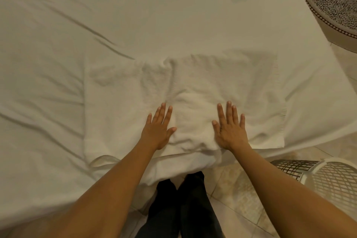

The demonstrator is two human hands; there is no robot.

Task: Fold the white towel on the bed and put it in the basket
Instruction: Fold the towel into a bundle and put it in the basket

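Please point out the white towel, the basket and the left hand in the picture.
white towel (pixel 222 83): head view, on its flat upper right part.
basket (pixel 316 175): head view, on its white rim.
left hand (pixel 157 128): head view, on the back of the hand.

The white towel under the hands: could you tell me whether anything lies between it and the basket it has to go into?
Nothing visible does. The white towel lies flat near the bed's edge with both hands pressing on it, and the basket stands on the floor just off the right hand side, with only bare floor tiles between.
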